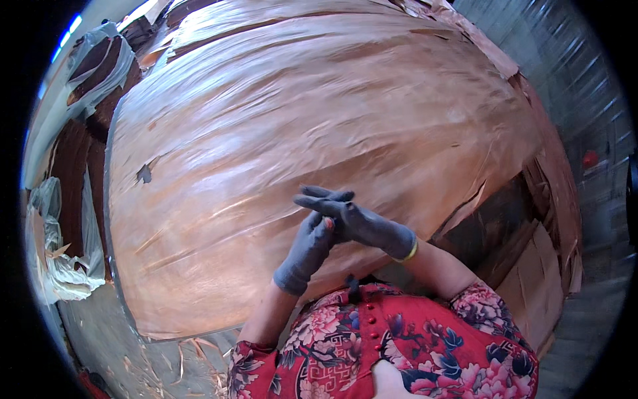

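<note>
My left hand (304, 256) and my right hand (372, 229), both in dark grey gloves, meet above the near part of a large tan wood veneer sheet (266, 153). My right hand lies across the left one, its fingers stretched toward the left and slightly apart. Most of my left hand's fingers are hidden behind it. A reddish fingertip shows at the glove where the hands cross; whose finger it is, I cannot tell. No object is visible in either hand. The veneer has wrinkles, a small hole at left and a ragged torn edge near my right forearm.
Dark brown stacked material (70, 193) under crumpled clear plastic (50, 246) stands at the left. Veneer scraps (183, 362) litter the floor at lower left. Broken veneer pieces (528, 279) lie at the right, beside a grey floor (598, 219) with a red object (590, 159).
</note>
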### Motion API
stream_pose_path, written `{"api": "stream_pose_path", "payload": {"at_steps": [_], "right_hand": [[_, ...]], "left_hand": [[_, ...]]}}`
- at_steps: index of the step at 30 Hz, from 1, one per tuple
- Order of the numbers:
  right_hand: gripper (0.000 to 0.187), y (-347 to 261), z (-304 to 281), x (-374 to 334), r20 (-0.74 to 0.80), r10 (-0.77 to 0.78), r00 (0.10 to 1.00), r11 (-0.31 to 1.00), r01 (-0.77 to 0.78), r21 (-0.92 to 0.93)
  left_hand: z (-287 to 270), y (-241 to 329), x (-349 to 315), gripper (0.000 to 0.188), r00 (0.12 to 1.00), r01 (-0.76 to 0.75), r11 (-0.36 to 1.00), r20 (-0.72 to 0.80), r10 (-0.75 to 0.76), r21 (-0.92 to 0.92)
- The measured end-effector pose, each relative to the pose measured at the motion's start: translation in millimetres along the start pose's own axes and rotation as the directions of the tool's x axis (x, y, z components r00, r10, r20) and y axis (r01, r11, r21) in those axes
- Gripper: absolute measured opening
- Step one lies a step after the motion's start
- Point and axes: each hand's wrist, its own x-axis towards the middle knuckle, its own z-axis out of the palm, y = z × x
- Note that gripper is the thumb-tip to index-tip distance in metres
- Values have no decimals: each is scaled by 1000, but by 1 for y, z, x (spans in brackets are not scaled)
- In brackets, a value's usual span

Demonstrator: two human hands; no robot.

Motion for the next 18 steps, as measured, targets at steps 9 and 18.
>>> {"api": "stream_pose_path", "payload": {"at_steps": [9,18], "right_hand": [[74,0,-15,-16,2,-101,995,935,94,343],[72,20,-26,-4,-405,-125,906,531,406,744]], "left_hand": [[3,14,9,82,988,120,955,-123,-89,270],[5,-34,4,32,946,298,858,-252,-206,418]]}}
